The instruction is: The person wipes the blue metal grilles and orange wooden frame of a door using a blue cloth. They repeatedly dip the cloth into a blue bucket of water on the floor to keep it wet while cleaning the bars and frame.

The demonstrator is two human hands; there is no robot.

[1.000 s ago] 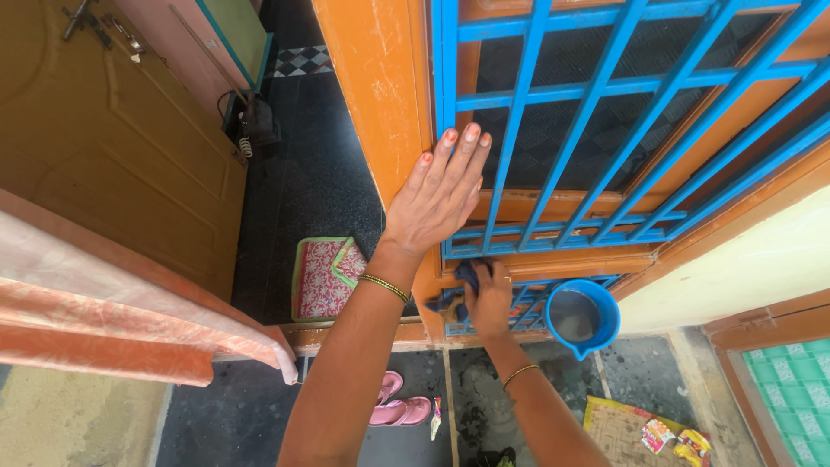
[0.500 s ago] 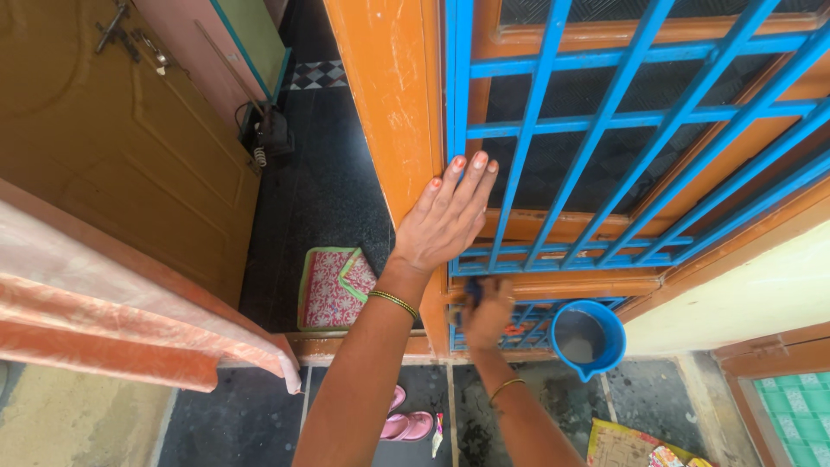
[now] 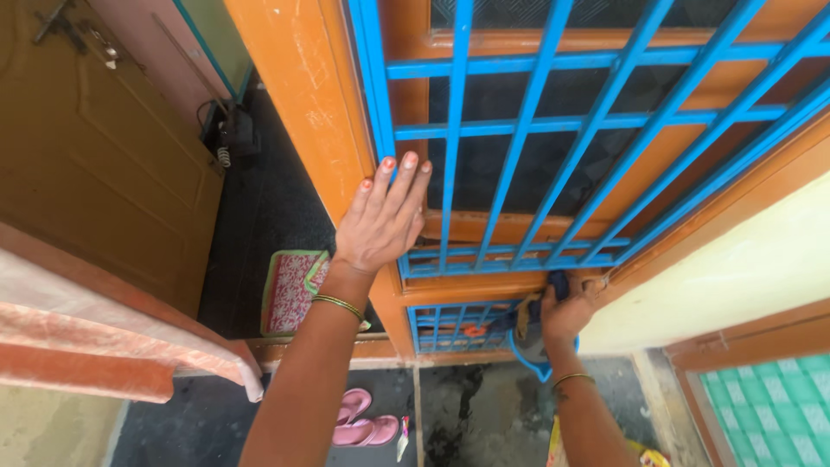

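Right hand [image 3: 566, 313] is clenched around a dark blue cloth [image 3: 558, 284], pressing it against the orange sill [image 3: 484, 285] at the lower right corner of the blue window grille [image 3: 536, 156]; the cloth sits right where the bottom rail meets the frame, mostly covered by the fingers. Left hand [image 3: 380, 220] grasps nothing: palm flat, fingers spread and pointing up, braced on the orange frame post [image 3: 303, 112] and the grille's left edge bar. Risks as I judge them: the cloth could snag on the bars or the small fitting at that corner and pull out of the fist; knuckles could scrape the rail or frame edge, since the hand is wedged in a tight corner; a hard sideways swipe could drop the cloth or knock the blue bucket [image 3: 527, 350], which sits on the floor directly below the right hand and is partly hidden by it, so water could spill on the dark tiles; the braced palm could slide if the paint is wet, shifting body weight forward. Pose: right arm extends down and forward, wrist bent, bangle [image 3: 571, 378] at the wrist; left arm reaches straight up from bottom centre, elbow nearly straight, bangle at the wrist too. Pink sandals [image 3: 363, 421] and a patterned mat [image 3: 290, 290] lie on the floor left of the arms, well apart from the cloth.
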